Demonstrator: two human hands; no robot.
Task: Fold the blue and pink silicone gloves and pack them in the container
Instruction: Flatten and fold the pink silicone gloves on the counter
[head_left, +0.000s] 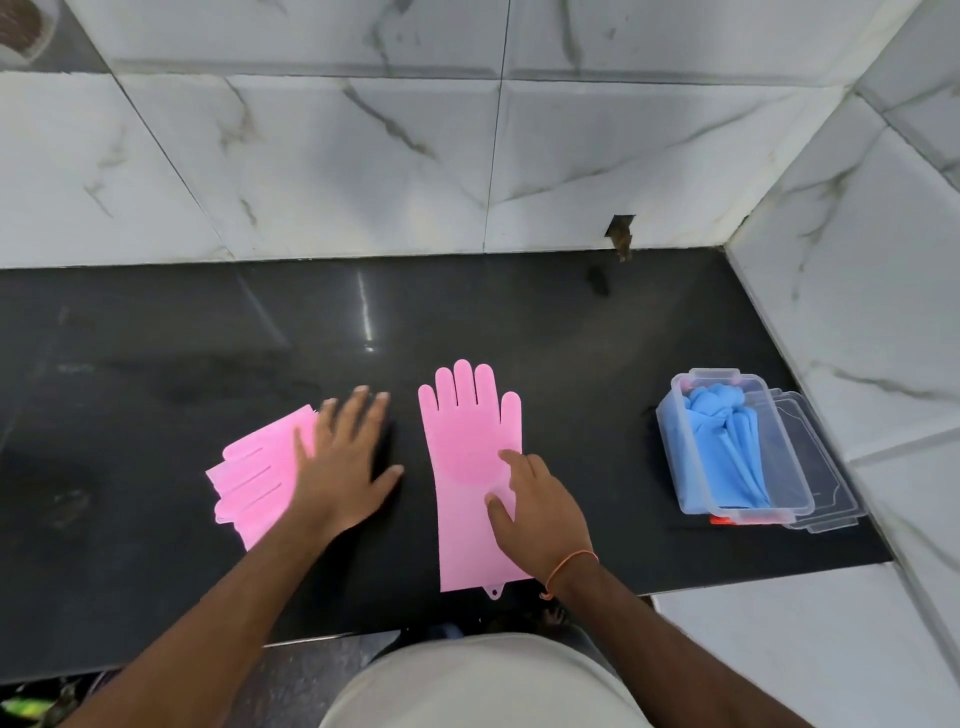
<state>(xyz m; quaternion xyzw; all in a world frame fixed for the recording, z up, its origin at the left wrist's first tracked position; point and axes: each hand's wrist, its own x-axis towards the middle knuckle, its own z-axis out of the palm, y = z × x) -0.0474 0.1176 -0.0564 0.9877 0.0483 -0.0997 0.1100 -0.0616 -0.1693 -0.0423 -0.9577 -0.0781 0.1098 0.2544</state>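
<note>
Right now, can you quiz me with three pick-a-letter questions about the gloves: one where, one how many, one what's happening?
1. Where are the blue silicone gloves?
A. in the clear plastic container
B. on the floor
C. on a hand

2. How many pink silicone gloves lie on the black counter?
A. none
B. two
C. five

3. The pink glove under the right hand is:
A. rolled up
B. inside the box
C. flat, fingers spread

Answers: A, blue fills the box; B, one by the left hand, one under the right; C, it lies unfolded.
</note>
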